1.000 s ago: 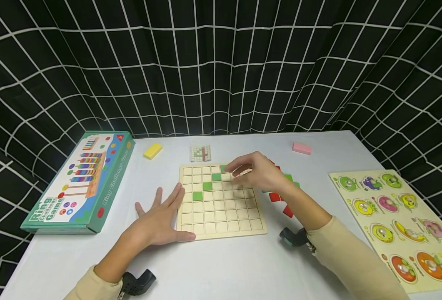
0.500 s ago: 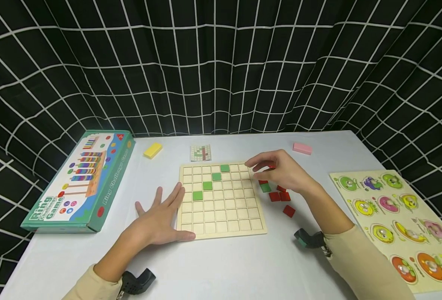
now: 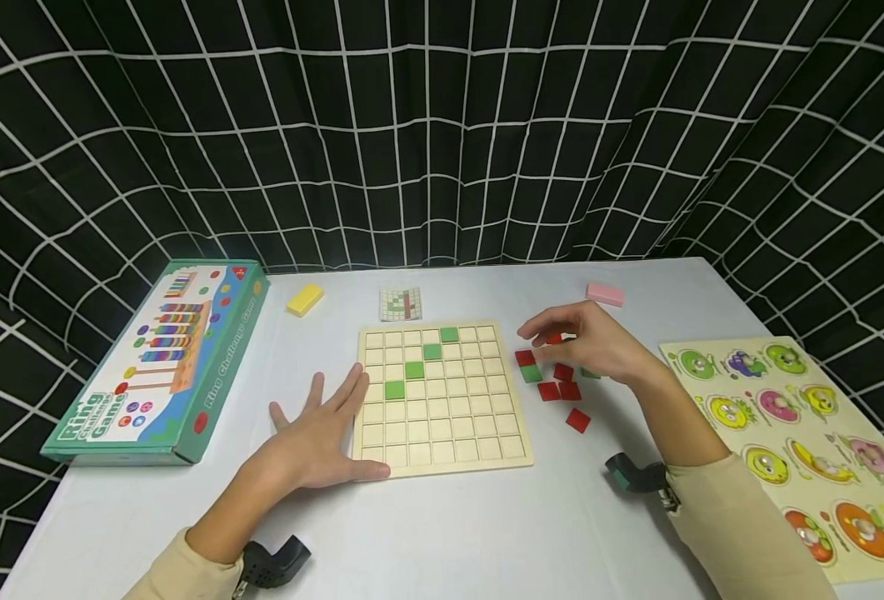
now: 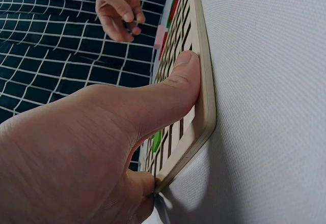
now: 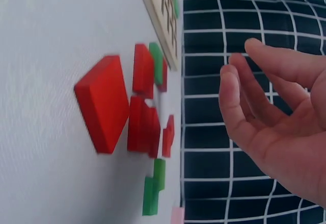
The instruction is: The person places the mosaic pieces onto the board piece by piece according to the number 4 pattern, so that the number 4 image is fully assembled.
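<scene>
My left hand [image 3: 314, 442] rests with spread fingers against the left side of a pale wooden grid board [image 3: 442, 407]. In the left wrist view its thumb [image 4: 178, 86] presses on the board's rim near a corner. Several green tiles [image 3: 414, 370] sit in the grid in a diagonal line up to the top row. My right hand [image 3: 587, 342] hovers just right of the board, loosely bent and holding nothing. Below it lie loose red tiles [image 3: 578, 420] and green tiles [image 3: 531, 373], partly hidden by the hand. The right wrist view shows a red tile [image 5: 104, 104] in front of the others.
A small pattern card [image 3: 400, 305] lies behind the board. Yellow [image 3: 305, 301] and pink [image 3: 605, 294] blocks sit toward the back. On the left is a boxed ring game [image 3: 164, 358]; on the right, a fruit picture board [image 3: 741, 446]. A black grid curtain [image 3: 442, 133] surrounds the table.
My right hand has left the top row of the board, where a green tile shows, and has moved right over the loose tiles. The left hand has stayed put.
</scene>
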Demonstrator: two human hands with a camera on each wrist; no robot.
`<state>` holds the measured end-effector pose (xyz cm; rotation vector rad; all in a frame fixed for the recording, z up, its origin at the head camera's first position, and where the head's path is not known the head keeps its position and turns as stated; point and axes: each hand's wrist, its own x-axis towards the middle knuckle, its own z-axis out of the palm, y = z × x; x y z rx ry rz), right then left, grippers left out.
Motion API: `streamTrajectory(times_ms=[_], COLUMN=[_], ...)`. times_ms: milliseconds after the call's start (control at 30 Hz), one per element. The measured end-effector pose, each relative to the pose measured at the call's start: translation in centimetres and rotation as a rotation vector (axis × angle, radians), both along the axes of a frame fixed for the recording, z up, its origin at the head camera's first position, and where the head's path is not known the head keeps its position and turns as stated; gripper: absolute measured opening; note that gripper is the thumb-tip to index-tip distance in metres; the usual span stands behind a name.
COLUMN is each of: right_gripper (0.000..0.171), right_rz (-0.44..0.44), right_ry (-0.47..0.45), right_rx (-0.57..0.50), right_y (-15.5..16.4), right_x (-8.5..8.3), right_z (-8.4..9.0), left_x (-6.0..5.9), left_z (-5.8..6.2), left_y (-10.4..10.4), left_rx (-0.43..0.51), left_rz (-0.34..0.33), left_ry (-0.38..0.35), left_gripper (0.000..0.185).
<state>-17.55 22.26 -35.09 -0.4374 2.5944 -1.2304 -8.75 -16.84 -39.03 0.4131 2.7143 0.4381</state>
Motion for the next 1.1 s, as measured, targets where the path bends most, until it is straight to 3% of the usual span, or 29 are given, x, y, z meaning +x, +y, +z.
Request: streamTrajectory(times_ms=[267,567,1100], right_gripper=[0.029,0.029,0.02], right_rz=[0.045,0.074,0.073], right_ry=[-0.098,-0.125,-0.046], right_rx=[-0.034,-0.029,0.196], right_y=[0.8,1.0,0.3], right_x=[-0.5,-0.9,-0.5], right_z=[-0.8,-1.8,-2.4], left_x=[0.0,0.1,0.1], left_z=[0.0,0.1,0.1], left_y=[0.0,0.1,0.1], left_rx=[0.015,0.013,0.013], left_rz=[0.004,0.008,0.007], left_ry=[-0.009,0.001,0.007], left_gripper=[0.13,0.129,0.13])
